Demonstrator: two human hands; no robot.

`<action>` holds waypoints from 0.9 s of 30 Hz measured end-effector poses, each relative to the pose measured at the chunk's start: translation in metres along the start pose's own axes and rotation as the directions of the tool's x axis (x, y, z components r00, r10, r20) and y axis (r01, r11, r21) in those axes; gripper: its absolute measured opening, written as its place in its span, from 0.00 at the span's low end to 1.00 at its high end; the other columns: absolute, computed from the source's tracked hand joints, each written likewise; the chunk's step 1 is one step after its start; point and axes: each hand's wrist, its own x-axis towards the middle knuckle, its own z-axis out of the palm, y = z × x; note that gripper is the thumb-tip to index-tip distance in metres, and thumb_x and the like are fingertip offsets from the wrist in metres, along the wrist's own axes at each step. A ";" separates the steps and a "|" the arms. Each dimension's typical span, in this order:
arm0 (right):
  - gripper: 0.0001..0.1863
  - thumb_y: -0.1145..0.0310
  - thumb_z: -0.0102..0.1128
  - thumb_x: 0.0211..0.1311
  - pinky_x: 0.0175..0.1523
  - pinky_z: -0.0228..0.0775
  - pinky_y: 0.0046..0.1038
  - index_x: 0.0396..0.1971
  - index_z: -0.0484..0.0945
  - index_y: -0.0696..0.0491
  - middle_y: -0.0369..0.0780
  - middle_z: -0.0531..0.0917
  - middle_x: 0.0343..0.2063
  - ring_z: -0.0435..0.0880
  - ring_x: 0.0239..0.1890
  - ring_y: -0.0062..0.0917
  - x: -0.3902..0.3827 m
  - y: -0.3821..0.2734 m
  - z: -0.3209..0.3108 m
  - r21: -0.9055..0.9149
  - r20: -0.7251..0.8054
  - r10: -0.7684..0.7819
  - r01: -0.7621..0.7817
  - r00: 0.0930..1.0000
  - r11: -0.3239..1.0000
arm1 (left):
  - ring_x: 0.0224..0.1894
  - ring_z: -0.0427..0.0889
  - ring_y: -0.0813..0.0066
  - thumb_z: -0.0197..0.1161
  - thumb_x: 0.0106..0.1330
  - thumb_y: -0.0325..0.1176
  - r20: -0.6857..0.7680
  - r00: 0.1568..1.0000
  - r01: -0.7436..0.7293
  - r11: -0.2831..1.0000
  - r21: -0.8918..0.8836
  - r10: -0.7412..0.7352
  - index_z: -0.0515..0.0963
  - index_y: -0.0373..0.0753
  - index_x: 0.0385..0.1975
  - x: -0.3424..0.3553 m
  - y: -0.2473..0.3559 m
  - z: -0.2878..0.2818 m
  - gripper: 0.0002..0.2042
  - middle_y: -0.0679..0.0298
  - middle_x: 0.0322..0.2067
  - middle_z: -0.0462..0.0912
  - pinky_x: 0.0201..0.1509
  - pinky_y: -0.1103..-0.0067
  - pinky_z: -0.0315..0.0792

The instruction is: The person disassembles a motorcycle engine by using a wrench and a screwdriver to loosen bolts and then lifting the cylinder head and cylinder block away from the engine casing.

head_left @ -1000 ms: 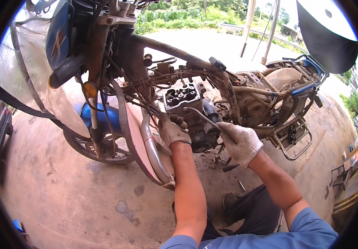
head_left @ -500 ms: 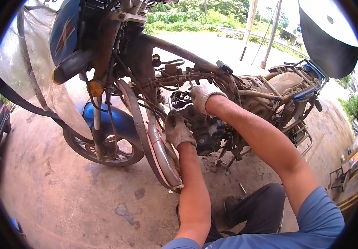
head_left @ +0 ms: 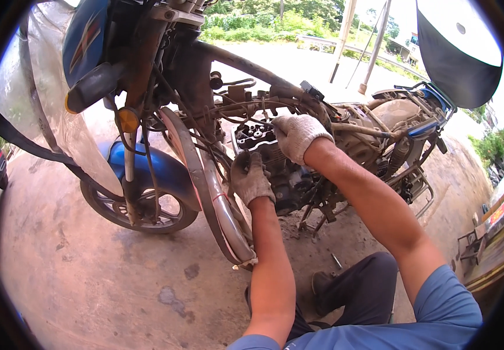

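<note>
The exposed engine (head_left: 287, 192) of a partly stripped motorcycle stands before me, its cylinder head (head_left: 254, 135) uncovered on top. My left hand (head_left: 252, 179), in a dirty knitted glove, is at the near front edge of the head. Its fingers point upward and press together; whatever may be between them is hidden. My right hand (head_left: 301, 137), in a paler glove, is closed just right of the head's opening, beneath the frame tube. Its fingers curl inward, and I cannot make out what they hold.
Left of the engine hang a silver exhaust pipe (head_left: 226, 219) and a blue front fender (head_left: 150, 175) above the front wheel. Cables and a frame tube (head_left: 257, 71) cross over the engine. A small metal rod (head_left: 336, 261) lies on the concrete near my knee.
My right hand has moved slightly right and down from the cylinder head, uncovering more of its top. My left hand stays at the front edge, its fingers drawn closer together. The view has shifted slightly.
</note>
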 end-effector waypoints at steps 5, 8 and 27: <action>0.12 0.66 0.57 0.65 0.54 0.79 0.44 0.41 0.87 0.52 0.50 0.87 0.41 0.86 0.47 0.47 0.010 0.006 0.022 -0.168 0.010 -0.015 0.016 1.000 0.986 | 0.14 0.72 0.81 0.75 0.64 0.29 0.002 1.000 0.008 1.000 0.018 -0.008 0.80 0.36 0.48 0.001 -0.009 0.004 0.15 0.65 0.25 0.82 0.14 0.81 0.62; 0.13 0.68 0.60 0.61 0.56 0.80 0.42 0.43 0.88 0.53 0.52 0.87 0.44 0.87 0.50 0.46 0.018 -0.001 0.024 -0.202 0.104 0.052 -0.030 0.993 0.979 | 0.21 0.77 0.78 0.75 0.64 0.29 -0.001 0.998 -0.056 0.996 0.070 0.056 0.81 0.34 0.47 0.006 -0.015 0.002 0.15 0.63 0.29 0.84 0.23 0.80 0.72; 0.17 0.69 0.62 0.61 0.58 0.80 0.44 0.49 0.88 0.50 0.49 0.88 0.50 0.86 0.56 0.43 0.035 -0.005 0.040 -0.197 0.228 0.151 -0.106 0.962 0.975 | 0.46 0.84 0.68 0.73 0.62 0.29 0.025 0.926 -0.372 0.896 0.244 0.378 0.81 0.30 0.50 0.012 -0.014 -0.005 0.18 0.58 0.44 0.86 0.57 0.73 0.76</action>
